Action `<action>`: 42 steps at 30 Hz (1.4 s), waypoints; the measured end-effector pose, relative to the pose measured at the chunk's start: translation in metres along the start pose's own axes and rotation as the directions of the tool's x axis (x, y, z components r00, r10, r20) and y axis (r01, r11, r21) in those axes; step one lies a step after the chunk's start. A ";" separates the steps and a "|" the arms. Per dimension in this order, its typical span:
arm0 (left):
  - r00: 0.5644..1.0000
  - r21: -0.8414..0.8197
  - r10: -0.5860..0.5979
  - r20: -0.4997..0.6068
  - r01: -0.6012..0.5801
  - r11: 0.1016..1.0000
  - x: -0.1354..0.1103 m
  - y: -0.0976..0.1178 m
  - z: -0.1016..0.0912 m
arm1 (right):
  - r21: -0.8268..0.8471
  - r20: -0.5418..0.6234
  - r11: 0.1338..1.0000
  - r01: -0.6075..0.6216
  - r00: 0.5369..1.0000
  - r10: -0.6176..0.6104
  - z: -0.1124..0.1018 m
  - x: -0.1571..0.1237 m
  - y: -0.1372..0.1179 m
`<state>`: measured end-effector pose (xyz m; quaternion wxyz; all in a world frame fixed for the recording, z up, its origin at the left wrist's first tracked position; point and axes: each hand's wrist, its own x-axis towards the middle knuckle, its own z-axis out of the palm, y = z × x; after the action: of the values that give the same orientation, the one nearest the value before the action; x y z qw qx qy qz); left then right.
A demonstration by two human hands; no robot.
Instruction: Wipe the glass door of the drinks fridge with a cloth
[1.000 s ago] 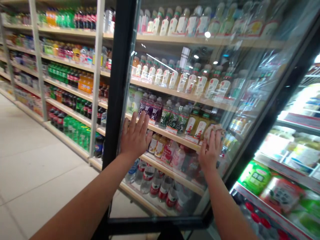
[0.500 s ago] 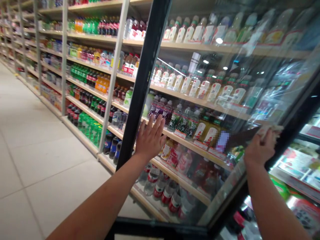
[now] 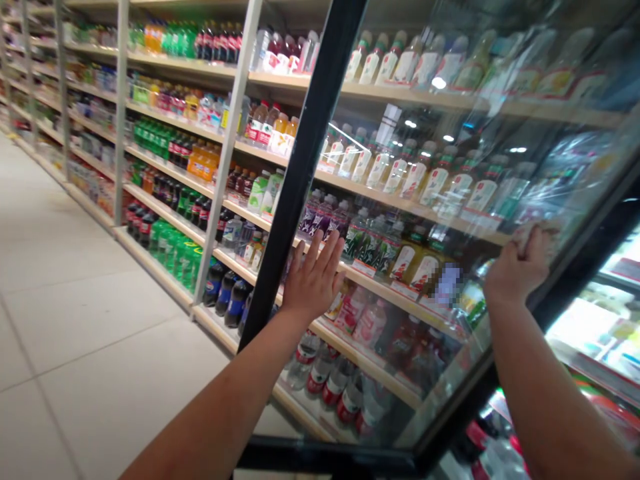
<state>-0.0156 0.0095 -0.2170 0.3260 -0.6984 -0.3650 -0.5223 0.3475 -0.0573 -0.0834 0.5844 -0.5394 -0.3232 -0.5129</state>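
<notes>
A black-framed glass door (image 3: 313, 153) stands swung out in front of me, with drink shelves showing through its pane. My left hand (image 3: 313, 277) lies against the glass near the door's left frame, fingers stretched and spread. Toward the right side of the pane, my right hand (image 3: 517, 267) is closed around a pale, crumpled cloth (image 3: 543, 233). The cloth is against the glass close to the right frame; part of it is hidden by my fingers. Reflections streak the upper right of the pane.
Long shelves (image 3: 173, 170) of bottled drinks run along the left and behind the glass. A pale tiled floor (image 3: 100, 347) extends at left. Lit cooler shelves (image 3: 595, 320) with packages and bottles stand behind my right arm.
My right hand has slid the cloth slightly up along the glass. My left hand stays spread on the pane, and the door appears shifted a little right in view.
</notes>
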 end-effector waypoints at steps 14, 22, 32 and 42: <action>0.998 0.044 0.029 -0.058 -0.027 0.999 0.000 0.000 0.001 | 0.279 0.141 0.924 0.260 0.941 -0.307 -0.008 -0.053 -0.099; 0.947 0.047 0.312 -0.076 -0.309 0.950 -0.016 -0.006 0.004 | 0.379 0.169 0.821 0.428 0.840 -0.516 -0.010 -0.096 -0.163; 0.933 0.054 0.347 -0.097 -0.344 0.938 -0.020 -0.006 0.005 | 0.456 0.167 0.763 0.458 0.798 -0.579 -0.010 -0.117 -0.212; 0.923 0.004 0.366 -0.124 -0.368 0.930 -0.023 -0.008 0.008 | 0.504 0.236 0.694 0.514 0.691 -0.683 -0.010 -0.119 -0.267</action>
<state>-0.0232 0.0167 -0.2400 0.4329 -0.7241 -0.2022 -0.4973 0.0608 -0.0083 -0.1162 0.3954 -0.3632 -0.6956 -0.4773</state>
